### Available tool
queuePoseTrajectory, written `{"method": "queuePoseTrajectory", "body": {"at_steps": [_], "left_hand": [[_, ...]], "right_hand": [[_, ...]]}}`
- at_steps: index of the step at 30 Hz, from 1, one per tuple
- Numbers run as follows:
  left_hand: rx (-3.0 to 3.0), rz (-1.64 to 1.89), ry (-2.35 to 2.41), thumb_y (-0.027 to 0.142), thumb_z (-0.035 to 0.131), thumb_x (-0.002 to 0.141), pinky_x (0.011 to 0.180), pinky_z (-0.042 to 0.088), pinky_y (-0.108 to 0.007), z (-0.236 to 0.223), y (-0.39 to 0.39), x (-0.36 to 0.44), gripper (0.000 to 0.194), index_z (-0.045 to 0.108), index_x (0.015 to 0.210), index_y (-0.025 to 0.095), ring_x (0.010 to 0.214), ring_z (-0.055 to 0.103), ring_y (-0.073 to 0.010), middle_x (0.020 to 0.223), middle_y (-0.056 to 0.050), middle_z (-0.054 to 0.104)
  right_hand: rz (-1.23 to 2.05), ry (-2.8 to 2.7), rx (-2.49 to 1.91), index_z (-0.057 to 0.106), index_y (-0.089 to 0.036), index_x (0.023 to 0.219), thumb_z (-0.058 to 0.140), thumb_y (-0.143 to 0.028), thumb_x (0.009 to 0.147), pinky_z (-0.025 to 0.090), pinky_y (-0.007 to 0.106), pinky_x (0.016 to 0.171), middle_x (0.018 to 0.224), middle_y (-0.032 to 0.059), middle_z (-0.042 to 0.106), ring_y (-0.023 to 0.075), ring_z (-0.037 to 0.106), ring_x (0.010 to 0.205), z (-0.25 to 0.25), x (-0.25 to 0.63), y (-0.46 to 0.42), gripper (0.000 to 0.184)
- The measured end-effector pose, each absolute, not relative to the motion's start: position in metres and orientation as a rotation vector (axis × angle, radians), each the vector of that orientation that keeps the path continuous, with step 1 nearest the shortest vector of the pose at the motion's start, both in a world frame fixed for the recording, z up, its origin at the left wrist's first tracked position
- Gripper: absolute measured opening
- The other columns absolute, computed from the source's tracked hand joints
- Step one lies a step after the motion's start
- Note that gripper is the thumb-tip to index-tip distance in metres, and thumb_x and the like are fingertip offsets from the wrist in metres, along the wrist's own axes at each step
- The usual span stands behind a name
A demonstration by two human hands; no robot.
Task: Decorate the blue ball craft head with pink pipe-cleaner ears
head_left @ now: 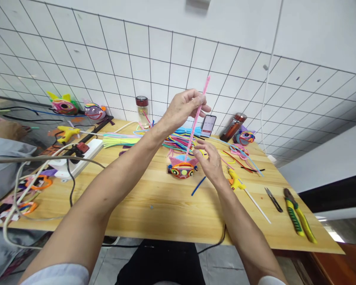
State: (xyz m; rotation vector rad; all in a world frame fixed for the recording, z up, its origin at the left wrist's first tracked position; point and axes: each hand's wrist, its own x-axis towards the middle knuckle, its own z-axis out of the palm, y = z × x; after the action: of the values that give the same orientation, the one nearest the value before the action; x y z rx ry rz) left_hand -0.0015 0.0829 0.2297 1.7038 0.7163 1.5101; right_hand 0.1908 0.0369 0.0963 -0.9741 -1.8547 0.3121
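My left hand (184,106) is raised above the table, its thumb and fingers pinching a long pink pipe cleaner (193,132) near the upper part. The strip slants down toward a small craft animal head (183,171) with pink ears, round eyes and orange, red and blue trim. Whether its lower end is fixed to the head I cannot tell. Beside the strip and just right of the head, my right hand (210,161) has its fingers apart and nothing visible in them. A short dark blue pipe cleaner piece (198,186) lies in front of the head.
Behind lie bundled pipe cleaners (121,140), a phone (208,125) and two bottles. A yellow glue gun (236,179), snips (273,200) and pliers (298,215) lie right. A power strip (80,158) with cables is left, near another person's sleeve (10,148).
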Motion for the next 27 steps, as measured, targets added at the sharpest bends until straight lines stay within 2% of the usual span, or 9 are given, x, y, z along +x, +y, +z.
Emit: {"method": "queuePoseTrajectory", "body": {"at_steps": [15, 17, 21, 27], "left_hand": [[1.822, 1.488, 0.722, 0.063, 0.065, 0.105, 0.08, 0.065, -0.027, 0.238, 0.072, -0.001, 0.046, 0.061, 0.101, 0.017, 0.085, 0.082, -0.0157, 0.09, -0.007, 0.08], [1.806, 1.49, 0.709, 0.062, 0.066, 0.104, 0.081, 0.064, -0.027, 0.241, 0.07, 0.0, 0.045, 0.061, 0.099, 0.017, 0.084, 0.081, -0.0155, 0.09, -0.007, 0.081], [1.748, 1.503, 0.676, 0.057, 0.071, 0.103, 0.08, 0.063, -0.027, 0.246, 0.067, 0.002, 0.042, 0.062, 0.096, 0.017, 0.082, 0.081, -0.0152, 0.088, -0.006, 0.081], [1.746, 1.447, 0.624, 0.055, 0.071, 0.103, 0.079, 0.062, -0.026, 0.251, 0.061, 0.001, 0.04, 0.063, 0.095, 0.017, 0.08, 0.08, -0.0145, 0.093, -0.008, 0.082]], "right_hand": [[0.346, -1.673, -0.924, 0.081, -0.026, 0.098, 0.077, -0.051, 0.094, 0.051, 0.056, 0.117, 0.13, 0.009, 0.08, 0.0312, 0.072, 0.127, 0.185, 0.214, 0.038, 0.026], [0.342, -1.673, -0.865, 0.08, -0.026, 0.099, 0.078, -0.052, 0.094, 0.055, 0.053, 0.113, 0.125, 0.008, 0.08, 0.0292, 0.073, 0.122, 0.203, 0.211, 0.043, 0.027], [0.332, -1.685, -0.769, 0.078, -0.025, 0.101, 0.08, -0.054, 0.095, 0.061, 0.042, 0.096, 0.103, 0.0029, 0.079, 0.0209, 0.074, 0.097, 0.242, 0.2, 0.051, 0.029], [0.348, -1.746, -0.688, 0.074, -0.025, 0.1, 0.079, -0.061, 0.095, 0.061, 0.033, 0.083, 0.088, -0.0004, 0.07, 0.016, 0.069, 0.085, 0.287, 0.185, 0.064, 0.037]]}}
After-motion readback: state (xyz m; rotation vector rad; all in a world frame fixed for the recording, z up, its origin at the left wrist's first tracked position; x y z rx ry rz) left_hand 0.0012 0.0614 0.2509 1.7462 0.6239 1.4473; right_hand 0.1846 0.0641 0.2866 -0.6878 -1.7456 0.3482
